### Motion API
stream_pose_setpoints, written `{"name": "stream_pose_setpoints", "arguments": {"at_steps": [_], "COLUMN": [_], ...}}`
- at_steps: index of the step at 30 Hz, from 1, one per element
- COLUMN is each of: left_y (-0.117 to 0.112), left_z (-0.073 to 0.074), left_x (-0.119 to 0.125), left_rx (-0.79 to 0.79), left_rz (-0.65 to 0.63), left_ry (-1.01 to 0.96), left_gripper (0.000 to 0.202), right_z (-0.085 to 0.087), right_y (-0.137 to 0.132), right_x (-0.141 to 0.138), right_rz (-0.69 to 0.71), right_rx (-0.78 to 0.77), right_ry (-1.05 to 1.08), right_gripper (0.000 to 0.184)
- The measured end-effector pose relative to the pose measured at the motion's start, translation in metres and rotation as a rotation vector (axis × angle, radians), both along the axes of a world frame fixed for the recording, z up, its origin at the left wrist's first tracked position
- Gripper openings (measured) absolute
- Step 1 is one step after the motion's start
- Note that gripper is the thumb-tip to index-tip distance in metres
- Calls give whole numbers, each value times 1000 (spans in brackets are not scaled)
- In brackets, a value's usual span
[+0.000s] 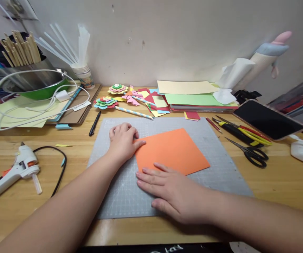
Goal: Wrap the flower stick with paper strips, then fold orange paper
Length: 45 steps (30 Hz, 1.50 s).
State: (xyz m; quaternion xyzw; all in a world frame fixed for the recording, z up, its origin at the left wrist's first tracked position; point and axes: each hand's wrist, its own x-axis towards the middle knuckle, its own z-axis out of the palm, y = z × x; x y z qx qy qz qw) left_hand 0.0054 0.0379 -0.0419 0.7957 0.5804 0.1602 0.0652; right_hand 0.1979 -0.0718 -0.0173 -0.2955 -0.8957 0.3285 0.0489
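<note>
So the orange sheet (171,151) is laid on the grey mat (120,200), clock centre here. Its 10 o'clock corner is touched by the thumb of the left hand (122,142); whether it's actually pinched can't be told. Around 7, it's overlapped by the flat right hand (168,193), nothing gripped. Scissors (247,150) are parked at 3.

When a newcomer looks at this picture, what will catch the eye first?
Most likely the bright orange paper lying on the grey cutting mat, with the left hand at its far-left corner and the right hand across its near edge. Next, perhaps the colourful paper flowers behind the mat, and the white glue gun at the picture's left.
</note>
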Motion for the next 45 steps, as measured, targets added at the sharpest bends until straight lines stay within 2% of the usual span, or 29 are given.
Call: {"name": "stream_pose_setpoints", "arguments": {"at_steps": [3, 7, 12, 18, 22, 31, 38, 45], "left_y": [0, -1, -1, -1, -1, 0, -1, -1], "left_z": [0, 0, -1, 2, 3, 2, 3, 3], "left_x": [0, 0, -1, 0, 0, -1, -1, -1], "left_rx": [-10, -7, 12, -9, -13, -20, -21, -28], "left_rz": [2, -4, -15, -8, -21, -30, -28, -20], "left_ry": [-3, -6, -1, -4, -14, -29, -33, -31], "left_gripper": [28, 28, 26, 24, 25, 25, 24, 25], "right_z": [4, 3, -8, -22, -24, -22, -19, -22], "right_y": [-19, -38, -55, -67, -69, -71, -71, -71], "right_x": [2, -1, -11, -28, -29, -15, 9, 48], "right_rz": [-31, -54, -127, -356, -446, -560, -708, -794], "right_rx": [-34, 3, 157, 426, 443, 353, 432, 500], "right_ry": [8, -21, -50, 92, 174, 169, 65, -113], "right_gripper": [47, 50, 50, 41, 41, 34, 28, 24]}}
